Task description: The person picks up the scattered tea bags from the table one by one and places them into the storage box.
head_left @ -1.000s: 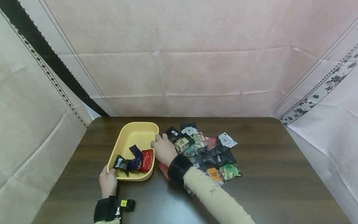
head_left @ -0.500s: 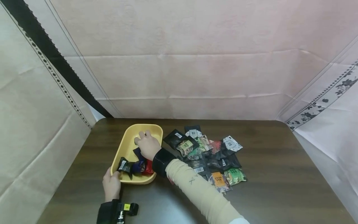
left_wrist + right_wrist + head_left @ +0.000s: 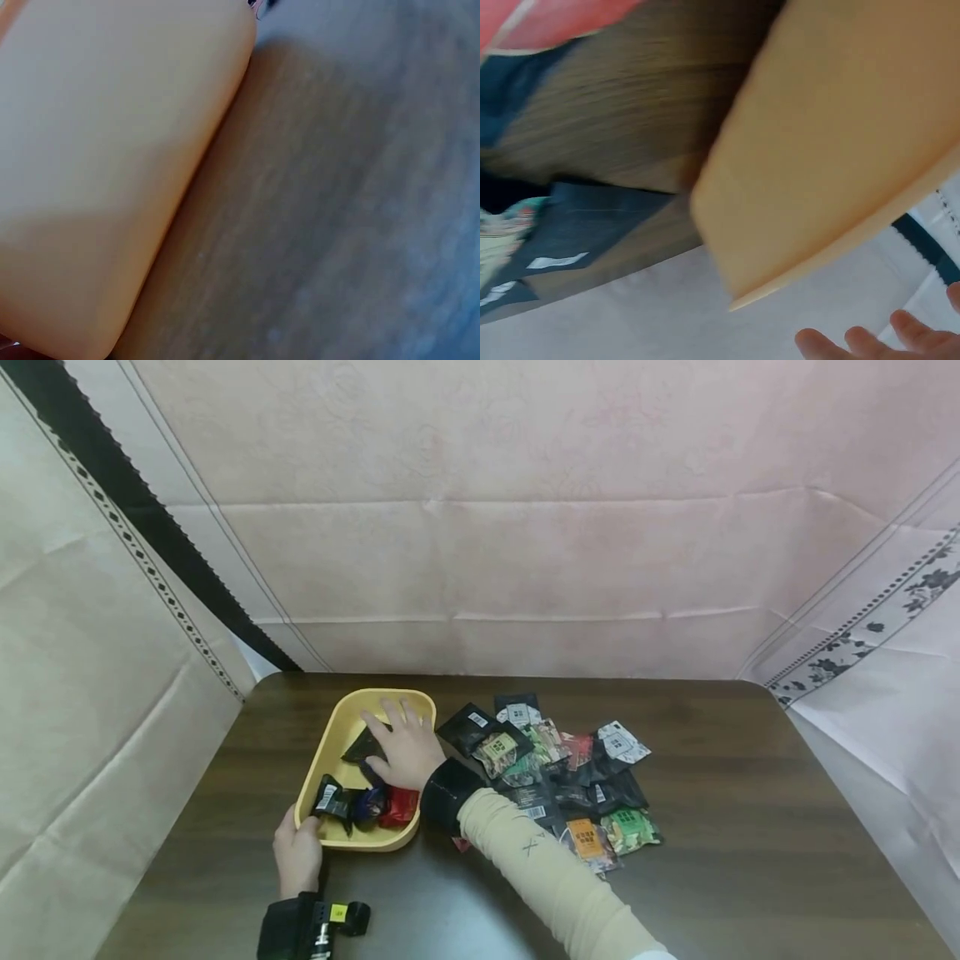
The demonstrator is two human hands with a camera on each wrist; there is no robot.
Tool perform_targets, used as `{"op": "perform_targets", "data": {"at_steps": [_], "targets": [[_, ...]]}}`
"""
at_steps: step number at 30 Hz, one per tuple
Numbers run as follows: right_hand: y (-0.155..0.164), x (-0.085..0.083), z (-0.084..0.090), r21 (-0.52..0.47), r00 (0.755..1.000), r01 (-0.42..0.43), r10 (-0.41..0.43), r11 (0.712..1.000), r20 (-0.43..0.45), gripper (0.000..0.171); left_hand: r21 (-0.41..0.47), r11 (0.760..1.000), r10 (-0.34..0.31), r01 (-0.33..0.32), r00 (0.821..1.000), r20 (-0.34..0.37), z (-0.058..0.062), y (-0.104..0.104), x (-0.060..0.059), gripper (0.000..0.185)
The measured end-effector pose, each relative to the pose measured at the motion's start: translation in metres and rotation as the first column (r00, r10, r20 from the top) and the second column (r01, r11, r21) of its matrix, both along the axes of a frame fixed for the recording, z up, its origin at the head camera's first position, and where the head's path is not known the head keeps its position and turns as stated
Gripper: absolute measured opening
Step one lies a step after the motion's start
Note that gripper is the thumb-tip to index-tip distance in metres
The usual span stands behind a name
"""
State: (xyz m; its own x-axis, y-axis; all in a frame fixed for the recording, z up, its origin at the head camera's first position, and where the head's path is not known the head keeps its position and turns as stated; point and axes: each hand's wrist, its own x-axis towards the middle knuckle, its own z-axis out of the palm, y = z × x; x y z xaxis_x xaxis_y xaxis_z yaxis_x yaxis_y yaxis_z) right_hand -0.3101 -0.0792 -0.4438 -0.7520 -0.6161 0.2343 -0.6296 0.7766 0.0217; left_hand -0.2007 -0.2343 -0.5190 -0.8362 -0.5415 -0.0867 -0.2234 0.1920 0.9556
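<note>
Gripping the near corner of the yellow tray (image 3: 339, 733) on the dark worktop (image 3: 750, 827) with the left hand (image 3: 297, 857), fingers curled at its rim. Lying inside the tray, fingers spread and straight, the right hand (image 3: 402, 747), resting over a dark packet (image 3: 362, 745). Sitting just right of the tray, a pile of snack packets (image 3: 558, 768).

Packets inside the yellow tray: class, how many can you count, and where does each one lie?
4: a dark packet under the right hand; black, blue and red packets along the yellow tray's near end. The hand may hide more.
</note>
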Motion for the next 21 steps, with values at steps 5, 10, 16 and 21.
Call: {"op": "perform_targets", "data": {"at_steps": [5,10,16,21], "targets": [[0.034,-0.009,-0.007,-0.051,0.996,0.086,-0.086,0.995,0.002,0.064,0.034,0.999,-0.005,0.005,1.0,0.011,0.0,0.0,0.0,0.048],[0.071,-0.021,-0.021,-0.077,0.976,0.217,-0.215,0.973,0.033,0.057,0.025,1.0,0.002,-0.002,1.0,0.02,0.001,-0.002,0.001,0.048],[0.101,-0.032,-0.041,0.05,0.933,0.324,-0.328,0.945,0.146,0.067,0.023,1.0,0.0,-0.001,1.0,0.009,0.0,-0.004,0.001,0.049],[0.112,-0.034,-0.045,0.153,0.893,0.367,-0.394,0.917,0.218,0.071,0.043,0.999,-0.004,0.004,1.0,0.009,0.0,0.0,0.0,0.049]]}}
